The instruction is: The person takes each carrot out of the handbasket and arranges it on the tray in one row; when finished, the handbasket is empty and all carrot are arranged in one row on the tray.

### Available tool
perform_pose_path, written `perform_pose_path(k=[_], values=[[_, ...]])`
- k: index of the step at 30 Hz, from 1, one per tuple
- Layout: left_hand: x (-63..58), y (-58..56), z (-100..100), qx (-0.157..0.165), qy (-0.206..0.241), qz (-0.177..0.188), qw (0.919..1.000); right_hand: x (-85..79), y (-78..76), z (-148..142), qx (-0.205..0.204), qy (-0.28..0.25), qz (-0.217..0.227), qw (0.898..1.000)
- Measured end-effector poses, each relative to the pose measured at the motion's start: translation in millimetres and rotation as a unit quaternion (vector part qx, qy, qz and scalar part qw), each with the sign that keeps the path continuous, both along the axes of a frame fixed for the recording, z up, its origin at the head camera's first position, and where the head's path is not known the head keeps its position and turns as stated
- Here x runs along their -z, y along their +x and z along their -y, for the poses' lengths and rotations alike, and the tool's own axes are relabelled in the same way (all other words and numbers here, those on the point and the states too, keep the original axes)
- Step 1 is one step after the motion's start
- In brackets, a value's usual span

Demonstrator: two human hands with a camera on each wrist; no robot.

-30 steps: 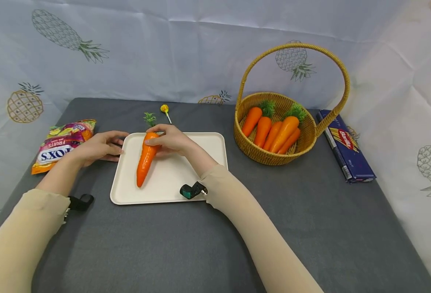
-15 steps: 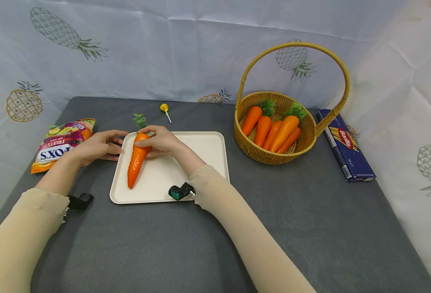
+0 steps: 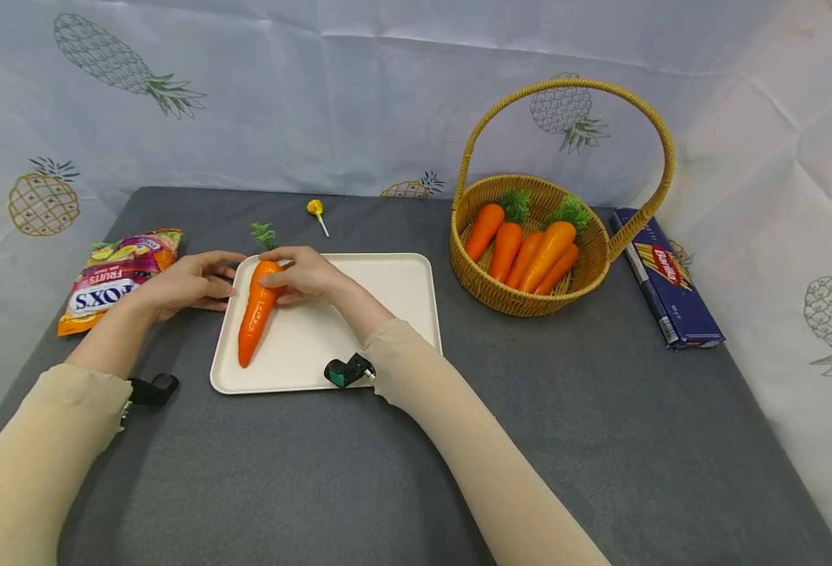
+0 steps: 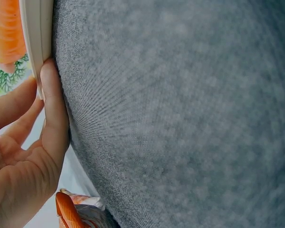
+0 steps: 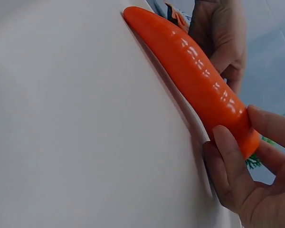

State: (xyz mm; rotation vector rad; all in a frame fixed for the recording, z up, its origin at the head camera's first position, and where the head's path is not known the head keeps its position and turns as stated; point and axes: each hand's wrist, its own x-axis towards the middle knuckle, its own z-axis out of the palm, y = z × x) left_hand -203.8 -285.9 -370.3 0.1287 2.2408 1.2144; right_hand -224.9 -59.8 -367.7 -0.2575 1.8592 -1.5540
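Observation:
My right hand [image 3: 308, 273] grips an orange carrot [image 3: 255, 314] near its leafy top, thumb on one side and fingers on the other. The carrot lies slanted over the left part of a cream tray [image 3: 359, 346], its tip toward me and its green leaves past the far rim. In the right wrist view the carrot's [image 5: 190, 71] tip is close to the tray surface. At the tray's left edge my left hand [image 3: 193, 281] holds the rim; the left wrist view has its fingertips [image 4: 50, 71] against the tray wall [image 4: 39, 33].
Right of the tray stands a wicker basket [image 3: 508, 300] with a tall handle and several carrots [image 3: 546, 251]. A blue pasta box [image 3: 678, 295] lies beyond it. A candy bag [image 3: 115, 279] lies by my left hand, and a yellow lollipop [image 3: 316, 210] behind the tray.
My right hand has moved the carrot left across the tray, toward its left rim. The left hand has stayed at the tray's edge.

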Motion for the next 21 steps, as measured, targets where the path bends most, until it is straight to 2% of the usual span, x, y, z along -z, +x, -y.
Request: perform_pose_path(k=[8, 21], values=[[0.2, 0.6, 0.6, 0.006, -0.004, -0.007, 0.9999, 2.2, 1.5, 0.2, -0.024, 0.012, -0.037, 0.999], [2.0, -1.7, 0.8, 0.001, -0.004, 0.000, 1.0000, 4.2, 0.8, -2.8, -0.019, -0.007, -0.023, 1.000]])
